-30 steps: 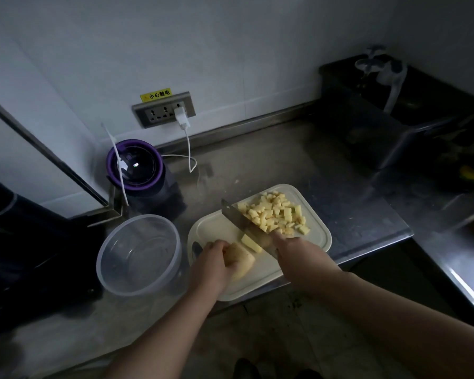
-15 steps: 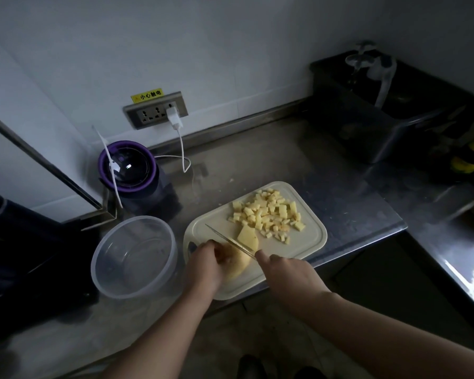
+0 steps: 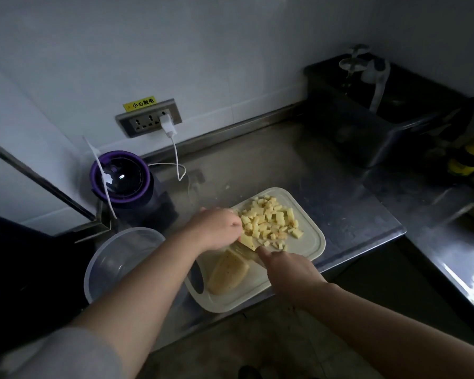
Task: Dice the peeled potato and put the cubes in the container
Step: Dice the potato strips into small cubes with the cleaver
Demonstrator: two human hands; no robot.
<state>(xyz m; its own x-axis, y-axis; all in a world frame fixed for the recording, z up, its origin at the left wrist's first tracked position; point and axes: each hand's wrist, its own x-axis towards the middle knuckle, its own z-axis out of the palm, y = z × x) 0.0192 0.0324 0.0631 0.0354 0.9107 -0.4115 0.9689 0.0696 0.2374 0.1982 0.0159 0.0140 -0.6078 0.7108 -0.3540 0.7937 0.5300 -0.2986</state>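
The peeled potato (image 3: pixel 227 273) - what remains of it, a long chunk with a flat cut face - lies on the cutting board (image 3: pixel 314 243) just below and between my two hands, and neither hand touches it. A thick slice (image 3: pixel 248 240) sits right at my left fingertips (image 3: pixel 238 222). The fingers of my left hand (image 3: pixel 216 228) are bent down onto it, but I cannot tell whether they pinch the slice or only press it.

My right hand (image 3: pixel 288 266) is clenched round the handle of the knife (image 3: pixel 242 251), with the forefinger stretched out toward the slice. The blade is blurred and lies between the slice and the chunk. The diced cubes (image 3: pixel 270 221) are heaped just beyond my left fingertips, on the far half of the board.

The clear container (image 3: pixel 112 258) stands off the board, on the outer side of my left forearm, with no cubes to be seen in it.

Past my left knuckles - on the steel counter (image 3: pixel 271 165) - is a purple-rimmed blender (image 3: pixel 121 176). Above it a white charger (image 3: pixel 167 124) is plugged into the wall socket (image 3: pixel 145 123). Well beyond my right hand a dark sink (image 3: pixel 367 138) sits in the corner.
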